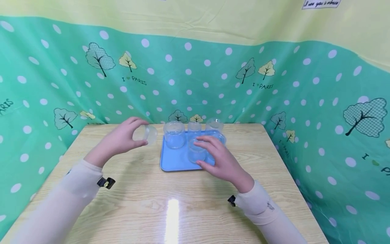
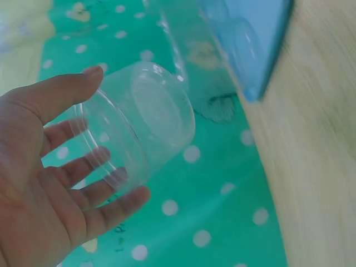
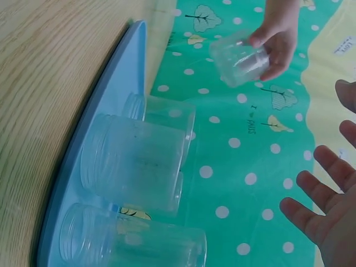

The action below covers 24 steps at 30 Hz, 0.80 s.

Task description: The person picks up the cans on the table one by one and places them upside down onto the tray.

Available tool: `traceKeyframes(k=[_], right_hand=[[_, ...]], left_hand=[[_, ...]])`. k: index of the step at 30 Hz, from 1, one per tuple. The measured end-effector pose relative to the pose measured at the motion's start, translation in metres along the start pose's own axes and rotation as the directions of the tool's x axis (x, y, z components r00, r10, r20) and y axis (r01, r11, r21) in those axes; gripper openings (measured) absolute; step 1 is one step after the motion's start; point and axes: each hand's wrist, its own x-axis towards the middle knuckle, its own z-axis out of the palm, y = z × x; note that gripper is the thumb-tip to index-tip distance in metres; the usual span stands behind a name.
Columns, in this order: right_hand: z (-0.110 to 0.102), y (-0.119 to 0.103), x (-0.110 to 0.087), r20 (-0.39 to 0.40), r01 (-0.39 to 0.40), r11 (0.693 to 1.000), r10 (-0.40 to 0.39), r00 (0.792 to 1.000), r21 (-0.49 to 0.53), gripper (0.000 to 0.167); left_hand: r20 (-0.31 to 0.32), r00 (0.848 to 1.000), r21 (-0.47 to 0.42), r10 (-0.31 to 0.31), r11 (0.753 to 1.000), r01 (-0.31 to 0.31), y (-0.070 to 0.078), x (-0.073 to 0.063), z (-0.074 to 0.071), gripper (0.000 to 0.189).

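My left hand holds a clear plastic jar in the air, left of the blue tray. In the left wrist view the thumb and fingers grip this jar around one end, and it lies tilted on its side. My right hand hovers over the tray's right part, fingers spread and loosely bent, holding nothing. Nearest to it is a clear jar standing at the front of the tray. The right wrist view shows a gap between the fingers and the jars.
More clear jars stand on the tray: a wide one at the left, a narrower one behind, and others at the back right, partly hidden by my hand. The wooden table meets a green dotted curtain behind.
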Motion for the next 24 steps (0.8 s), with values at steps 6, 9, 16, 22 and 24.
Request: traceKeyframes(k=[6, 9, 16, 22, 24], right_hand=[[-0.003, -0.003, 0.000, -0.014, 0.001, 1.000, -0.001, 1.000, 0.011, 0.061], [-0.002, -0.004, 0.000, -0.020, 0.001, 1.000, 0.000, 1.000, 0.020, 0.063], [0.002, -0.004, 0.000, -0.026, 0.008, 0.999, -0.007, 1.000, 0.048, 0.067], [0.004, -0.004, 0.000, -0.035, 0.020, 0.998, -0.018, 0.999, 0.061, 0.068], [0.005, -0.004, 0.000, -0.040, 0.020, 0.997, -0.018, 0.999, 0.069, 0.068]], left_hand=[[-0.090, 0.993, -0.119, 0.075, 0.989, -0.086, 0.028, -0.017, 0.002, 0.070], [-0.138, 0.981, -0.153, 0.134, 0.976, -0.155, 0.040, -0.023, 0.005, 0.070], [-0.220, 0.956, -0.237, 0.195, 0.940, -0.247, 0.060, -0.033, 0.014, 0.069], [-0.251, 0.951, -0.347, 0.183, 0.900, -0.265, 0.070, -0.039, 0.026, 0.069], [-0.260, 0.948, -0.386, 0.184, 0.880, -0.277, 0.073, -0.040, 0.030, 0.068]])
